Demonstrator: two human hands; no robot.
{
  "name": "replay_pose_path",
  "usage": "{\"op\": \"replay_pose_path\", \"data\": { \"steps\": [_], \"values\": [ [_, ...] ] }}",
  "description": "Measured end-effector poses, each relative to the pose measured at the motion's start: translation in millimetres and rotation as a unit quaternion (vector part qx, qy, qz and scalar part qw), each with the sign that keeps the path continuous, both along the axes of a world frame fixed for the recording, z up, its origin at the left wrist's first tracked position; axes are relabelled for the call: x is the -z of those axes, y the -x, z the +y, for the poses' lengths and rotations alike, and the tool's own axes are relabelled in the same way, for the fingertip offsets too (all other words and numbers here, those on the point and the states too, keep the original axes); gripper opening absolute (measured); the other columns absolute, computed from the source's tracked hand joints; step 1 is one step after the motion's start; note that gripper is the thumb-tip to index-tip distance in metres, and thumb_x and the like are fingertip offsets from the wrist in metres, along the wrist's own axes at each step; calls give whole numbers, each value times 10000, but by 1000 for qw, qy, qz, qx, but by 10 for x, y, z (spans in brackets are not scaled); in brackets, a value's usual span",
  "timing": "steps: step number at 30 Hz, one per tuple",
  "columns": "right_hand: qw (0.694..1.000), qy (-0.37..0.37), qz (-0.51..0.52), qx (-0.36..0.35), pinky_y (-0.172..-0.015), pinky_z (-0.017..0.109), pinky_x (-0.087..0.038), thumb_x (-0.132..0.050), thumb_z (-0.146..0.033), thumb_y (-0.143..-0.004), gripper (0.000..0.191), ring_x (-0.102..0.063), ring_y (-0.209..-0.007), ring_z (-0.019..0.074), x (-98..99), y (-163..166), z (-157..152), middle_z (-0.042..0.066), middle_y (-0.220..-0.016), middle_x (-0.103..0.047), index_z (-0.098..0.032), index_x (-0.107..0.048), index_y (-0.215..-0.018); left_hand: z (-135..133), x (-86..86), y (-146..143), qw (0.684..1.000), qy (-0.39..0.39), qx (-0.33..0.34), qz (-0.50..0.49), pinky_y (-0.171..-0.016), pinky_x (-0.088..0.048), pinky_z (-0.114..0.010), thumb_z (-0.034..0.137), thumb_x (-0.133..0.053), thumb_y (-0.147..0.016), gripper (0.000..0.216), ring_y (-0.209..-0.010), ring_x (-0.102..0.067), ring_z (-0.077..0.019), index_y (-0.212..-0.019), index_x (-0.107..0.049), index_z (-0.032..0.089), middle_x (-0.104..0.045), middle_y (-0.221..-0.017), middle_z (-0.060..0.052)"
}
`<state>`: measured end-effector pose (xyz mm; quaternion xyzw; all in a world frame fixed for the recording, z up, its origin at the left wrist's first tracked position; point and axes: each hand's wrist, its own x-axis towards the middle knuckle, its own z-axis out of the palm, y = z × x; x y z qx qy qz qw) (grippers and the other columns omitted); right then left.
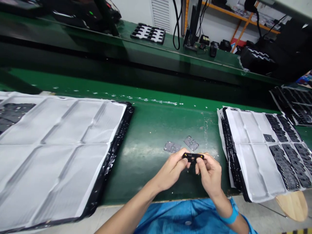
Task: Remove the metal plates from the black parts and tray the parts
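Between my two hands is a small black plastic part (193,157) with yellow spots near its ends, held just above the green bench. My left hand (174,167) pinches its left end, thumb in front. The right end is gripped by my right hand (209,170), also with the thumb toward me. Just beyond my fingers, two flat dark grey plates (172,147) with cut-outs lie on the bench, the second plate (191,143) turned at an angle. The fingertips behind the black part are mostly hidden.
On the left stands a large stack of black trays (119,130) topped by a white lined sheet. At right, another tray stack (253,169) holds rows of dark plates (284,165). A raised shelf (151,48) at the back carries a smaller tray (148,33). A round wooden stool (292,206) shows lower right.
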<state>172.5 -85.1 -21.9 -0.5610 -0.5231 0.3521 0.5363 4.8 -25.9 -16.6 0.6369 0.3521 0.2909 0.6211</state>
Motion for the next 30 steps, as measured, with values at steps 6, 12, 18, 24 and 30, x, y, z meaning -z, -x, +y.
{"op": "replay_pose_path", "data": {
  "steps": [6, 12, 18, 24, 30],
  "values": [
    [997, 43, 57, -3, -473, 209, -446, -621, -343, -1028, 233, -539, -477, 101, 9, 4, 31, -43, -628, -547, -168, -704, -899, 23, 61, -73, 999, -15, -36, 17, -640, -377, -282, 306, -357, -1023, 293, -631, -459, -151, -768, -476, 224, -495, -689, 33],
    [994, 78, 71, 7, -479, 209, -439, -652, -418, -1006, 291, -528, -461, 104, 1, -8, 47, -48, -567, -550, -177, -656, -842, 23, 45, -51, 999, 20, -23, 13, -631, -369, -271, 213, -392, -929, 168, -627, -447, -144, -820, -520, 210, -492, -685, 46],
    [994, 88, 69, -3, -486, 214, -430, -642, -452, -1009, 318, -518, -449, 107, -49, 9, 54, -49, -535, -552, -180, -642, -846, -34, -50, -70, 997, 32, -69, -11, -586, -353, -256, 302, -377, -1010, 228, -566, -428, -128, -881, -533, 196, -462, -626, 69],
    [996, 71, 60, -10, -463, 207, -403, -640, -421, -1011, 310, -491, -441, 92, -120, 37, 44, -57, -572, -507, -173, -653, -826, -102, 7, -112, 988, 63, -123, -66, -526, -359, -224, 356, -463, -1021, 236, -505, -459, -105, -1009, -600, 165, -473, -631, 71],
    [996, 61, 56, -14, -462, 200, -405, -636, -357, -1019, 277, -498, -449, 85, -124, 67, 20, -54, -597, -509, -170, -660, -817, -112, -3, -109, 976, 86, -165, -111, -467, -355, -195, 389, -597, -969, 264, -454, -484, -52, -971, -672, 136, -608, -789, 4]
  ]
}}
